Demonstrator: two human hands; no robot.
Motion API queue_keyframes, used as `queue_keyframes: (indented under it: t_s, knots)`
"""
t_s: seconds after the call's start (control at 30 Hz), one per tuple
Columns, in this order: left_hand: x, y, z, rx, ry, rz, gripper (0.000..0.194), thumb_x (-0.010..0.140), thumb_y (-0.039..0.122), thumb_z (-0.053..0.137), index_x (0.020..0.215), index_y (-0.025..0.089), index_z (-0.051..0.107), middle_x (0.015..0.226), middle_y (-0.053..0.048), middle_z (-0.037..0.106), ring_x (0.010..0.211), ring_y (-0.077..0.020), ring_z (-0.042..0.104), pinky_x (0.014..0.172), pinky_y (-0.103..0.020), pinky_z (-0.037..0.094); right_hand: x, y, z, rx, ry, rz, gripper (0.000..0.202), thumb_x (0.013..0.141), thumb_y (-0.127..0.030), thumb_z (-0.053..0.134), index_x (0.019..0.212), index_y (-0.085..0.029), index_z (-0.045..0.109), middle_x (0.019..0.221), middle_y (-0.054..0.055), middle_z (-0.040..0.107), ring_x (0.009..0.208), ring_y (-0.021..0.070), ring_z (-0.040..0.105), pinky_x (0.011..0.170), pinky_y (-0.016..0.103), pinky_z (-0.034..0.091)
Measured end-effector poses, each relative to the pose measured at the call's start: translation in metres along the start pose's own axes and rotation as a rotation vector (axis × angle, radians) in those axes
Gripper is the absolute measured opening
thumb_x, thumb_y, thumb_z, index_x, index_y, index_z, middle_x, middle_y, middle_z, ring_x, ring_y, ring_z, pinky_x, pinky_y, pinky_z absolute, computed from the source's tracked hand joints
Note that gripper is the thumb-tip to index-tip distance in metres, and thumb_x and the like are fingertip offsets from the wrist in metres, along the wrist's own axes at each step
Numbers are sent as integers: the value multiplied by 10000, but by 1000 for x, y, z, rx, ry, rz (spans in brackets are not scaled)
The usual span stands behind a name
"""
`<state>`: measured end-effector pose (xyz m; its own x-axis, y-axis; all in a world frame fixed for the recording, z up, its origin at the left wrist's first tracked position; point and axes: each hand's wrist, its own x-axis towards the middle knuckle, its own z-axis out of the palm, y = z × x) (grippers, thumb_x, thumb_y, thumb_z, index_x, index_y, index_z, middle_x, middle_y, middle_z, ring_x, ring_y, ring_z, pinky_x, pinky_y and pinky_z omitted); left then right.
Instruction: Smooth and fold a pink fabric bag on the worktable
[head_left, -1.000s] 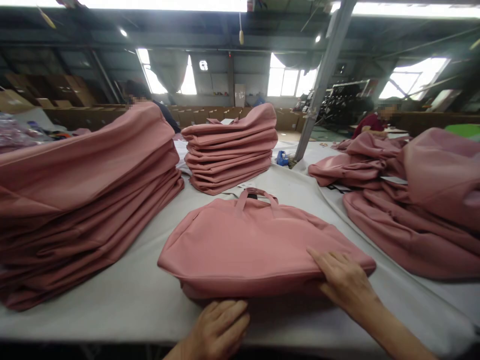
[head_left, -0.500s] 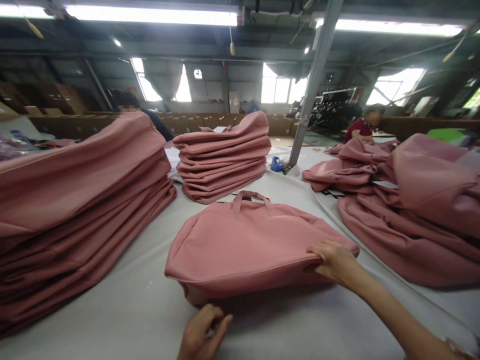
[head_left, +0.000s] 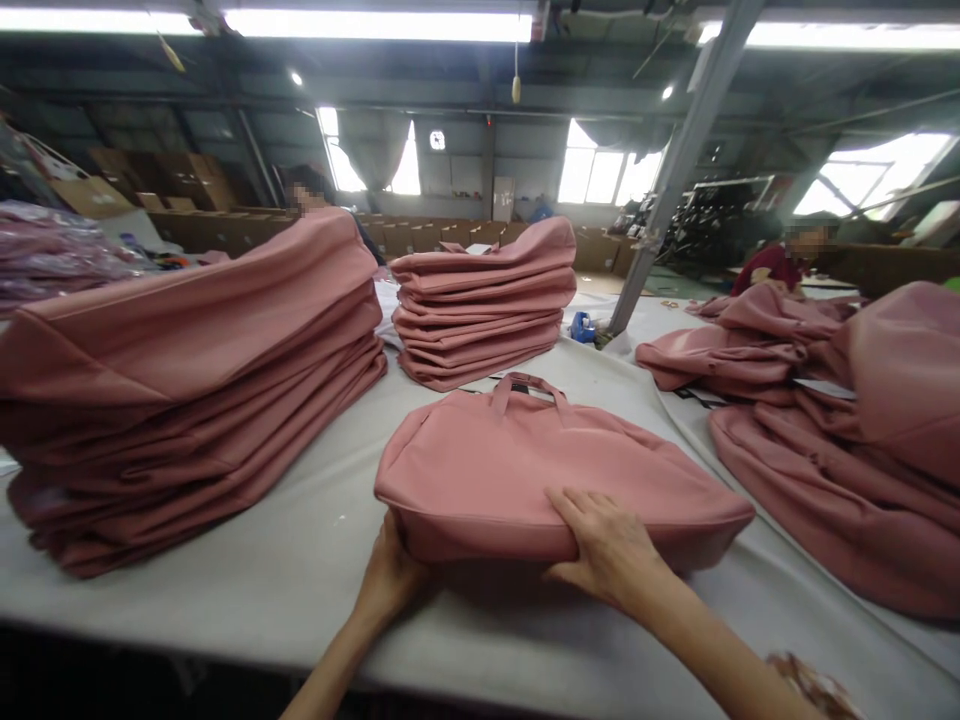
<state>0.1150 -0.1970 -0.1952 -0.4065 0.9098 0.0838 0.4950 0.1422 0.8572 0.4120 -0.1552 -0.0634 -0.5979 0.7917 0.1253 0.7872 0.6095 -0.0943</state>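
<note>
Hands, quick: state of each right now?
Left hand: fingers tucked under the pink bag, grip hidden, cannot tell.
Right hand: open, lying flat on the bag's near edge.

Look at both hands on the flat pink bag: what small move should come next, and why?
Probably lift the pink bag slightly off the table. The left hand is tucked under its near edge, the right hand lies over the top, so it is gripped from both sides, and stacked bags sit to the left.
</note>
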Motion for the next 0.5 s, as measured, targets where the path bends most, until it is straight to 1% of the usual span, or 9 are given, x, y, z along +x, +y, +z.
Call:
queue_keyframes:
  t_s: [0.07, 0.13, 0.17, 0.23, 0.27, 0.33, 0.4, 0.43, 0.5]
  knots:
    - [5, 2, -9, -185, -120, -74, 1015, 474, 191, 842, 1340, 215, 314, 1182, -94, 608, 1017, -318, 633, 789, -402, 573, 16, -5, -7, 19, -32, 28, 711, 632, -421, 864, 1242, -183, 590, 1121, 131, 694, 1006, 345, 644, 842, 426, 499]
    - [8, 2, -15, -397, -187, -110, 1053, 436, 146, 849, 1346, 219, 326, 1216, -90, 595, 1076, -306, 607, 818, -374, 568, 30, -1, -16, 17, -51, 51, 462, 713, -427, 788, 1107, -225, 658, 976, 88, 735, 921, 329, 676, 751, 385, 482]
    - [8, 0, -16, -490, -194, -106, 1033, 432, 162, 859, 1333, 219, 357, 1224, -89, 590, 1108, -302, 590, 842, -364, 560, 36, 2, -20, 8, -51, 66, 343, 750, -425, 744, 1031, -239, 681, 912, 79, 742, 884, 326, 685, 709, 372, 463]
    - [4, -6, -14, -651, -165, -127, 990, 464, 251, 882, 1323, 236, 389, 1192, -79, 593, 1114, -284, 588, 859, -347, 548, 46, 10, -26, -10, -49, 89, 178, 790, -395, 678, 893, -251, 702, 826, 76, 743, 831, 316, 693, 651, 353, 418]
    - [1, -10, -11, -727, -138, -164, 989, 508, 307, 881, 1351, 265, 367, 1181, -68, 590, 1101, -267, 597, 861, -341, 545, 49, 13, -28, -15, -56, 96, 135, 792, -374, 663, 840, -255, 705, 795, 73, 742, 811, 307, 695, 630, 344, 396]
    - [-6, -18, -1, -829, -48, -259, 1001, 623, 402, 837, 1431, 335, 250, 1214, -64, 567, 1095, -238, 610, 880, -346, 537, 56, 16, -28, -15, -85, 95, 104, 773, -357, 664, 759, -263, 706, 737, 60, 736, 764, 281, 694, 598, 327, 364]
    - [-12, -22, 10, -872, 48, -318, 1030, 698, 444, 786, 1477, 373, 116, 1313, -87, 516, 1159, -238, 586, 950, -386, 508, 63, 17, -26, -6, -118, 87, 116, 748, -379, 682, 716, -269, 705, 702, 47, 730, 729, 259, 689, 582, 312, 351]
    - [-13, -22, 16, -867, 66, -310, 1067, 683, 442, 795, 1486, 363, 96, 1366, -103, 483, 1215, -253, 551, 1000, -411, 478, 66, 17, -25, -1, -131, 85, 124, 742, -388, 687, 708, -270, 704, 696, 45, 729, 722, 252, 686, 579, 307, 349]
    - [-13, -17, 23, -749, 76, -208, 1139, 595, 413, 845, 1486, 306, 143, 1431, -127, 428, 1305, -296, 466, 1080, -456, 410, 72, 16, -23, 4, -148, 91, 131, 742, -390, 684, 700, -267, 702, 698, 46, 729, 723, 247, 684, 577, 303, 346]
